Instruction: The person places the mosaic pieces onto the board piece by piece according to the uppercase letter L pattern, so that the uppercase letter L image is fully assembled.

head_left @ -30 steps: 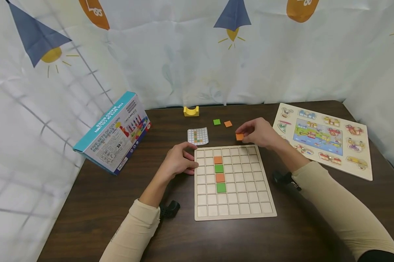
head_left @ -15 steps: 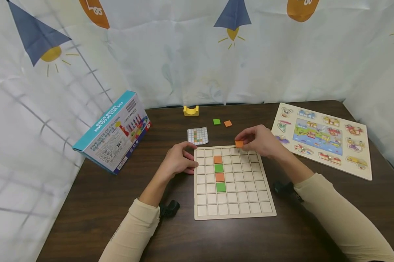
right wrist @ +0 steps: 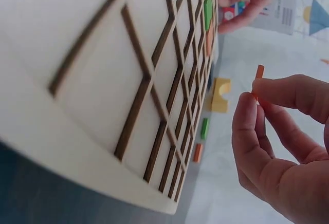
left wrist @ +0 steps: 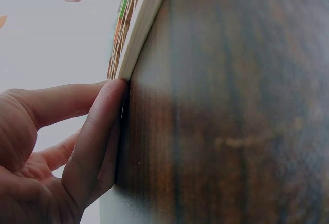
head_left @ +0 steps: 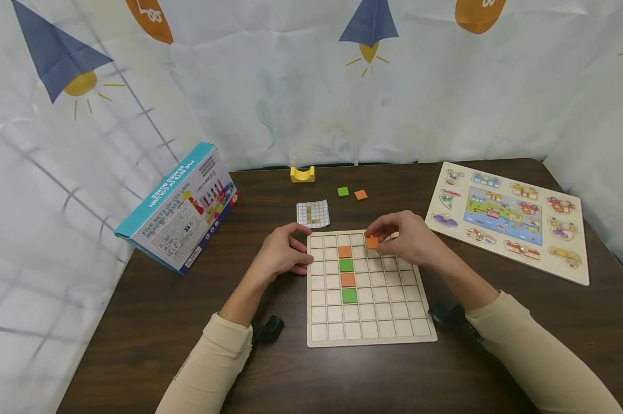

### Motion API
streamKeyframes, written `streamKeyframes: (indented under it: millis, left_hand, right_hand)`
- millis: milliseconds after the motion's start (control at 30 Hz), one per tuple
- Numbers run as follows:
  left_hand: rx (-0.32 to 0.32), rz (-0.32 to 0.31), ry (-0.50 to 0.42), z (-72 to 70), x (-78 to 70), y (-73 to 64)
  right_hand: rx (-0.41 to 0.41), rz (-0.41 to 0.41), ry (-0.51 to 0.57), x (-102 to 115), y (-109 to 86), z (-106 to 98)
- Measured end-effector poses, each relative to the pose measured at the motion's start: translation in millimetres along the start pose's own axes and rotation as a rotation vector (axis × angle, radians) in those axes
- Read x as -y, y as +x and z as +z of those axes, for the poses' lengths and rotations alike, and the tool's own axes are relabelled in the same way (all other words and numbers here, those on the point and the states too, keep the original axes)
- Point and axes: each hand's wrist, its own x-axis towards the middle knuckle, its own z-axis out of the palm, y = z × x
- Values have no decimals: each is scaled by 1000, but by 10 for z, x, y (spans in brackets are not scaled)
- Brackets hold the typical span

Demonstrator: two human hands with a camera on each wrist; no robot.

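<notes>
A square orange tile point(head_left: 372, 242) is pinched between thumb and fingertips of my right hand point(head_left: 408, 240). That hand is over the far part of a wooden grid board point(head_left: 378, 332), and the right wrist view shows the tile point(right wrist: 260, 72) edge-on, raised above the board. Two orange and two green tiles alternate down one column of the board, the lowest being a green tile point(head_left: 350, 295). My left hand point(head_left: 282, 253) rests at the board's left edge. In the left wrist view its fingertips point(left wrist: 114, 91) touch the board's side point(left wrist: 141, 29).
Behind the board lie a small pattern card point(head_left: 313, 214), a loose green tile point(head_left: 343, 191) and a loose orange tile point(head_left: 360, 195). Farther back stands a yellow notched block point(head_left: 302, 175). A toy box point(head_left: 182, 213) stands left; a picture puzzle board point(head_left: 508, 264) lies right.
My right hand has carried the orange tile from behind the board toward me, over its far rows. The left hand has stayed at the left edge.
</notes>
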Motion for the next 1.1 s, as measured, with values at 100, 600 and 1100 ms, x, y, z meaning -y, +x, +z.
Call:
streamKeyframes:
  millis: [100, 600, 1100]
  left_hand:
    - [2, -1, 1, -2, 0, 1]
    - [0, -4, 18, -2, 8, 12]
    - [-1, -10, 9, 1, -4, 9]
  right_hand:
    - [12, -15, -5, 34, -43, 29]
    - [53, -36, -2, 178, -250, 186]
    - [111, -51, 2, 234, -358, 285]
